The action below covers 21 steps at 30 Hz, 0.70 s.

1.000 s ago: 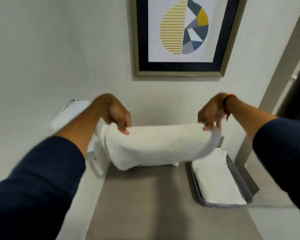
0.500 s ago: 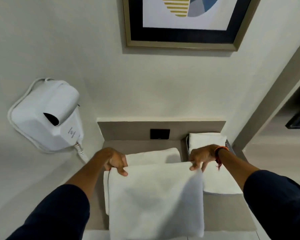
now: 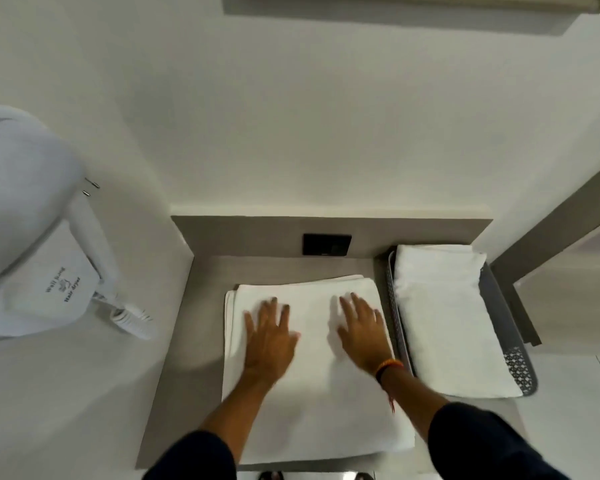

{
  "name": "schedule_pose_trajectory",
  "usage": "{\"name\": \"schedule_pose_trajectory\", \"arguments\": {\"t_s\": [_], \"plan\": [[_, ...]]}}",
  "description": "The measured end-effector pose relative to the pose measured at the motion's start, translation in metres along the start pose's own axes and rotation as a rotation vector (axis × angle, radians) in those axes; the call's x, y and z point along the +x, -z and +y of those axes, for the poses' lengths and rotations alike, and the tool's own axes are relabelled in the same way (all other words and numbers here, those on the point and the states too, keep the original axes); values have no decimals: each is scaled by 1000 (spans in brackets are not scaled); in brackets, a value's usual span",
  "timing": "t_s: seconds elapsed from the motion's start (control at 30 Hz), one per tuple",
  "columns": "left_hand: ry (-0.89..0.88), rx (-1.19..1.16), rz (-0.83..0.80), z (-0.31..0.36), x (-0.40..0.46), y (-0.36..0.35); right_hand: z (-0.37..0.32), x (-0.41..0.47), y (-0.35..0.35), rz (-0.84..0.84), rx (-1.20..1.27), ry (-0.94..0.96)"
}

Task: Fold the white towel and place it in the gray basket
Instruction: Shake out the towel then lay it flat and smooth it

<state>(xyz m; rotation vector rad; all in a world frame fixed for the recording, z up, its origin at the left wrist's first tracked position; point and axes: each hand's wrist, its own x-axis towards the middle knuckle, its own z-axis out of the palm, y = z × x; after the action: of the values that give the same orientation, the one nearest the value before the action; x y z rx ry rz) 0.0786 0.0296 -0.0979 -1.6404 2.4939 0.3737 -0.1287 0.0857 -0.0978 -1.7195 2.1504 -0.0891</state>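
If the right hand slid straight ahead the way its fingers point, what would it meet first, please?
The right hand lies flat on the white towel, fingers aimed toward the back wall. Past the towel's far edge there is bare counter, then probably the black wall plate.

sleeves: dark navy, long, both arms
right wrist: orange-and-black band (image 3: pixel 388 367), red thread hanging

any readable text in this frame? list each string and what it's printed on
"Wall Rard" (second word blurred, uncertain): on the white wall-mounted hair dryer, above a small emblem.
"Hair dryer": on the same unit, below the emblem.
Black wall plate above the counter: a tiny mark on it, too small to read.
White towel, folded towel in the gray basket, left hand and right hand: no text.
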Motion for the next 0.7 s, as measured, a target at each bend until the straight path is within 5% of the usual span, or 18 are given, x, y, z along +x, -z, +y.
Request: {"name": "schedule_pose_trajectory", "arguments": {"t_s": [0.2,0.5,0.7], "plan": [[0,-152,56,8,-41,-73,13,-53,-90,47,-107,104],[-94,-90,155,-14,26,-78,7,2,-85,82,-118,50],[-150,-61,35,-24,33,-57,3,10,-59,-55,-92,80]]}}
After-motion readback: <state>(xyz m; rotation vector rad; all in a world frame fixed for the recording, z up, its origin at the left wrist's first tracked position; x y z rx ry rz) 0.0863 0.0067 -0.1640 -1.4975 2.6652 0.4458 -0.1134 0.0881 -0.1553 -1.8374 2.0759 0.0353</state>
